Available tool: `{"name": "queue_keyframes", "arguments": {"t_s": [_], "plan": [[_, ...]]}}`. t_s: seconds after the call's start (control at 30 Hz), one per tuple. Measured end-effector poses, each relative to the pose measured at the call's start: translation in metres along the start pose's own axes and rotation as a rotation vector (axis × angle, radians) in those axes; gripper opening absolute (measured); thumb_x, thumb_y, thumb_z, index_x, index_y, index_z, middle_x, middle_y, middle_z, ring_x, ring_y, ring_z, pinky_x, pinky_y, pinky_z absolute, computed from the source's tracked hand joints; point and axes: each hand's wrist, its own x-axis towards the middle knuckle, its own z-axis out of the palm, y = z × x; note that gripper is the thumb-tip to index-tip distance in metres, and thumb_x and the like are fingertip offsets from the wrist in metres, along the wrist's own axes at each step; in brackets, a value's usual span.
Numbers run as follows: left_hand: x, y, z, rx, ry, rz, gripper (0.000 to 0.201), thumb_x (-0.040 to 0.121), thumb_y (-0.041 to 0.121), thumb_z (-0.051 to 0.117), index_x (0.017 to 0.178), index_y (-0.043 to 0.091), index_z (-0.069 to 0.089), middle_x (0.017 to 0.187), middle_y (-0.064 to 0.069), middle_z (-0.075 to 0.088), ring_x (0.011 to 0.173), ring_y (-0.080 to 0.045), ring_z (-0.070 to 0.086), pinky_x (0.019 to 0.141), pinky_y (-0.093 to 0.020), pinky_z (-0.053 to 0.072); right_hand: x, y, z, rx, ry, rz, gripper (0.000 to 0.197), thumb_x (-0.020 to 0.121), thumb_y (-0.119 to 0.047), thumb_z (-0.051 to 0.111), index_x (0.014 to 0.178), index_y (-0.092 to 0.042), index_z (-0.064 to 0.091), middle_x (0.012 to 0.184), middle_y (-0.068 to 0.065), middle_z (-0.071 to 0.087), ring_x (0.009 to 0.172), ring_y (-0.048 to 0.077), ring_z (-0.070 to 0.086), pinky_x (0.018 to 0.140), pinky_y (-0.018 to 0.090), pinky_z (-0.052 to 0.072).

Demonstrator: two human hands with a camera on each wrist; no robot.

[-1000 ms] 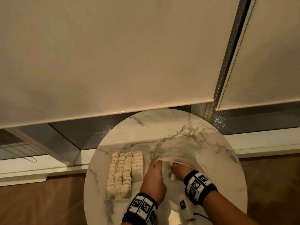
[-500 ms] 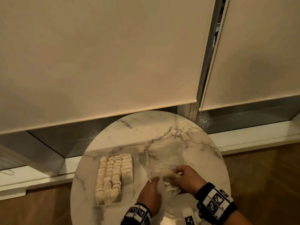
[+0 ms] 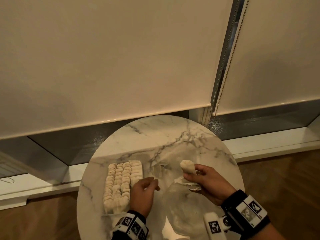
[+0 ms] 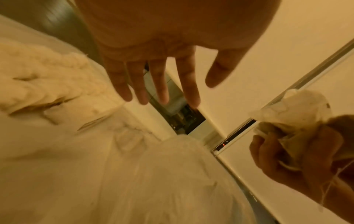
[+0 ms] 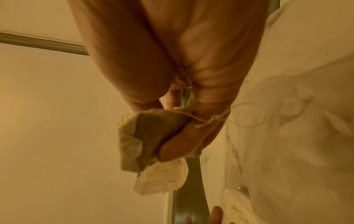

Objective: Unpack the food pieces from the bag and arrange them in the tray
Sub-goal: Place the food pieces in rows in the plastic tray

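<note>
A tray (image 3: 108,211) packed with rows of pale food pieces (image 3: 121,184) lies on the left of the round marble table (image 3: 155,134). The clear plastic bag (image 3: 181,207) lies crumpled to its right. My right hand (image 3: 192,174) is raised over the bag and grips a small bunch of pale, pouch-like pieces (image 3: 186,166) with loose strings; the right wrist view shows them (image 5: 145,136) between thumb and fingers. Beside the tray's right edge my left hand (image 3: 152,183) hovers empty, its fingers (image 4: 157,84) straight and spread above the bag (image 4: 134,174).
The table stands against a low window sill (image 3: 259,146) under drawn roller blinds (image 3: 103,58) with a bead chain (image 3: 230,58). Wooden floor (image 3: 285,179) surrounds the table. Bare marble shows on the table's far half.
My right hand has come up out of the bag with a bunch of pieces. My left hand has let go of the bag's mouth and drawn back toward the tray.
</note>
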Motion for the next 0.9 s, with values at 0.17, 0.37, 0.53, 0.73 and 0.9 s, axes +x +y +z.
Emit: {"name": "queue_keyframes", "arguments": {"t_s": [0.17,0.37,0.53,0.73,0.9], "plan": [[-0.004,0.02,0.002,-0.48,-0.154,-0.25,0.034,0.098,0.033,0.055,0.1,0.005,0.073,0.096,-0.012,0.074,0.093,-0.032,0.068,0.084,-0.041,0.051,0.005,-0.003,0.029,0.011,-0.085,-0.027,0.039,0.077,-0.009,0.078,0.114,-0.002,0.068,0.104,0.021,0.07,0.088,0.028,0.066,0.069,0.033,0.055],[-0.021,0.033,0.0,-1.082,-0.436,-0.585,0.056,0.09,0.053,0.055,0.114,0.005,0.073,0.119,-0.021,0.066,0.104,-0.038,0.062,0.099,-0.05,0.043,0.011,0.005,0.079,-0.194,-0.091,-0.307,0.013,0.081,-0.005,0.078,0.091,-0.006,0.07,0.091,0.013,0.072,0.086,0.023,0.068,0.08,0.037,0.055],[-0.016,0.043,-0.019,-1.19,-0.448,-0.597,0.061,0.089,0.054,0.057,0.11,-0.001,0.069,0.114,-0.022,0.065,0.108,-0.038,0.064,0.095,-0.047,0.046,0.019,0.026,0.1,-0.784,-0.076,-0.641,0.024,0.075,-0.019,0.07,0.096,-0.03,0.069,0.098,-0.012,0.06,0.096,0.007,0.059,0.082,0.028,0.051],[-0.009,0.039,-0.035,-1.177,-0.42,-0.591,0.042,0.093,0.04,0.054,0.097,0.001,0.072,0.098,-0.017,0.068,0.095,-0.032,0.068,0.095,-0.039,0.044,0.023,0.038,0.116,-1.087,-0.03,-0.75,0.054,0.073,-0.026,0.068,0.123,-0.04,0.052,0.115,-0.024,0.055,0.109,-0.001,0.047,0.091,0.025,0.042],[0.0,0.024,-0.042,-1.193,-0.42,-0.554,0.045,0.097,0.039,0.051,0.117,0.002,0.064,0.113,-0.022,0.063,0.109,-0.034,0.062,0.1,-0.043,0.045,0.018,0.034,0.119,-1.237,0.011,-0.723,0.061,0.072,-0.058,0.066,0.129,-0.046,0.047,0.121,-0.029,0.053,0.116,-0.004,0.042,0.097,0.031,0.036]]}}
